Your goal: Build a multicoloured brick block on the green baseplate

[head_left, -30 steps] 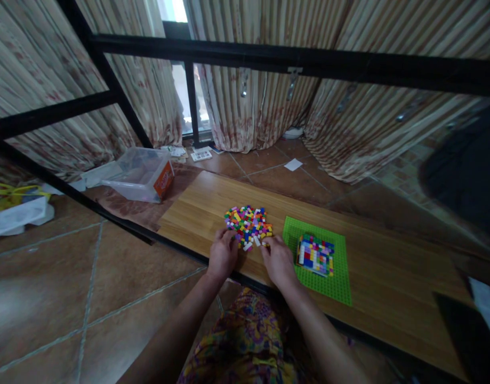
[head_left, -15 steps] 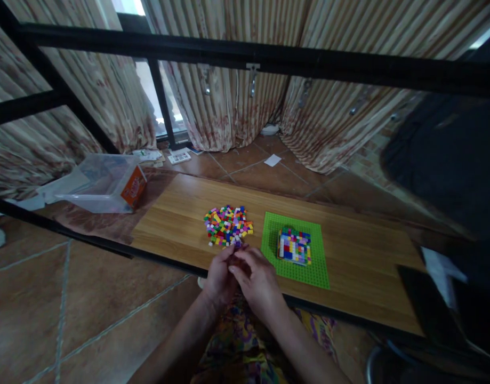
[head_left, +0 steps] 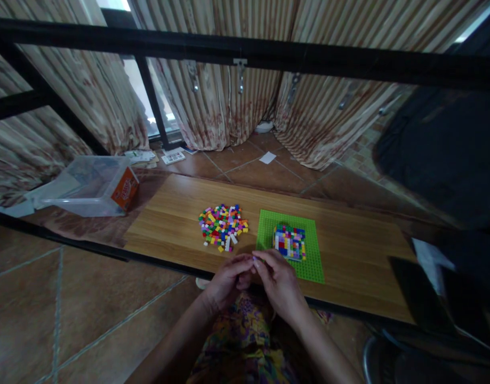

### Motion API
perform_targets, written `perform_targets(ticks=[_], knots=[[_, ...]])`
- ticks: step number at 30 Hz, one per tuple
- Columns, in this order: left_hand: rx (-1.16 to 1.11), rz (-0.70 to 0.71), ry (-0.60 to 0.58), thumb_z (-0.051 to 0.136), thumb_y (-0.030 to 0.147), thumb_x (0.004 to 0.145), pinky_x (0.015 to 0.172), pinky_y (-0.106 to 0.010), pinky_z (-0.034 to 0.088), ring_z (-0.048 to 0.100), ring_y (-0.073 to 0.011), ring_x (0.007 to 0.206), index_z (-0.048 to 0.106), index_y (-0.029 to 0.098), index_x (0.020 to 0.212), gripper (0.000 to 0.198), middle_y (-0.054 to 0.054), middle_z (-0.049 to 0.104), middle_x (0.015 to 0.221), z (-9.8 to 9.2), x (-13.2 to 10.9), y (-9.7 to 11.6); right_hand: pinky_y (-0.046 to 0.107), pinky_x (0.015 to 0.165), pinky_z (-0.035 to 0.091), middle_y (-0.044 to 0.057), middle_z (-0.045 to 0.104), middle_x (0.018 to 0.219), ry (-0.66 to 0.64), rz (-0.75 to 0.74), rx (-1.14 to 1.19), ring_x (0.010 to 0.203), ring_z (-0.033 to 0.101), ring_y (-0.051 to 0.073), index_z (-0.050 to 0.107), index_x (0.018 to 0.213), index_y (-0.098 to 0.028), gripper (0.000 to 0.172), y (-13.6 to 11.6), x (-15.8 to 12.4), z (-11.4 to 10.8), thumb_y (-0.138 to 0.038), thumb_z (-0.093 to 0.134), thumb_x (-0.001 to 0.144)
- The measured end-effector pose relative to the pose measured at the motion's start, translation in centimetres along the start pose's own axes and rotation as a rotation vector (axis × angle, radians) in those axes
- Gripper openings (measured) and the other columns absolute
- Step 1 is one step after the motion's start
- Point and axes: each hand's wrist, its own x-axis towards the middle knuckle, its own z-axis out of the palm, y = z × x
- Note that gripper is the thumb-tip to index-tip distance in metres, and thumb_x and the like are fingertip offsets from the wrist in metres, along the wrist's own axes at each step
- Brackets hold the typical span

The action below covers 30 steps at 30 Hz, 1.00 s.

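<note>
My left hand [head_left: 231, 274] and my right hand [head_left: 280, 280] meet above the near edge of the tabletop. Their fingertips are pinched together around a small purple toy brick [head_left: 253, 258], mostly hidden by the fingers. A loose pile of many-coloured toy bricks [head_left: 224, 224] lies beyond my left hand. Beyond my right hand is a green baseplate [head_left: 314, 250], bearing a low, roughly square block built from coloured bricks [head_left: 290, 241]. My right fingers overlap the baseplate's near left corner in this view.
On the left stands a clear plastic box [head_left: 88, 186] with an orange label. The wooden tabletop [head_left: 360, 256] has a dark front edge. A black metal frame [head_left: 213, 45] crosses in front of striped curtains [head_left: 229, 106]. A dark flat object [head_left: 416, 288] lies at the right end.
Both hands have moved right and slightly nearer to me, away from the pile and towards the baseplate, fingertips still together. The view has shifted slightly.
</note>
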Motion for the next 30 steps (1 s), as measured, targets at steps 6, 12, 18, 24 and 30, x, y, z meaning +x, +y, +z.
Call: perform_targets(ticks=[6,12,18,24,30], knots=[[0.074,-0.067,-0.085,0.080,0.038,0.069,0.039,-0.017,0.011,0.020,0.0016,0.044,0.062,0.013,0.082,0.034,0.006,0.046,0.067,0.8,0.3,-0.3,0.033,0.088,0.050,0.005,0.068,0.103,-0.038,0.015,0.180,0.098,0.063,0.018,0.069,0.113,-0.028,0.027,1.3,-1.0,-1.5,-0.037,0.051,0.096],[0.082,-0.075,-0.091,0.079,0.045,0.071,0.040,-0.018,0.010,0.018,0.0000,0.046,0.058,0.013,0.077,0.038,0.007,0.041,0.064,1.8,0.7,-0.9,0.034,0.092,0.048,0.004,0.068,0.105,-0.004,0.082,0.287,0.102,0.062,0.018,0.072,0.107,-0.028,0.026,1.7,-1.1,-2.2,-0.039,0.053,0.094],[0.074,-0.079,-0.103,0.075,0.056,0.071,0.042,-0.019,0.012,0.018,-0.0012,0.046,0.051,0.014,0.068,0.048,0.008,0.036,0.059,1.8,1.4,-2.4,0.034,0.096,0.047,0.005,0.065,0.111,-0.014,0.097,0.327,0.107,0.060,0.018,0.070,0.109,-0.027,0.028,1.6,-1.8,-2.1,-0.040,0.050,0.096],[0.129,-0.125,-0.013,0.070,0.060,0.074,0.041,-0.019,0.011,0.019,-0.0013,0.042,0.054,0.015,0.072,0.049,0.007,0.039,0.056,2.8,1.9,-3.1,0.030,0.084,0.051,0.005,0.068,0.104,0.119,0.175,0.341,0.092,0.063,0.017,0.069,0.105,-0.023,0.028,1.9,-2.6,-2.6,-0.042,0.055,0.092],[0.102,-0.053,0.187,0.079,0.046,0.068,0.039,-0.015,0.010,0.020,0.0016,0.042,0.057,0.012,0.079,0.041,0.007,0.047,0.061,1.8,2.9,-0.5,0.034,0.081,0.052,0.008,0.073,0.096,0.386,0.289,0.038,0.086,0.067,0.021,0.071,0.097,-0.019,0.030,6.1,-1.0,-6.6,-0.045,0.062,0.084]])
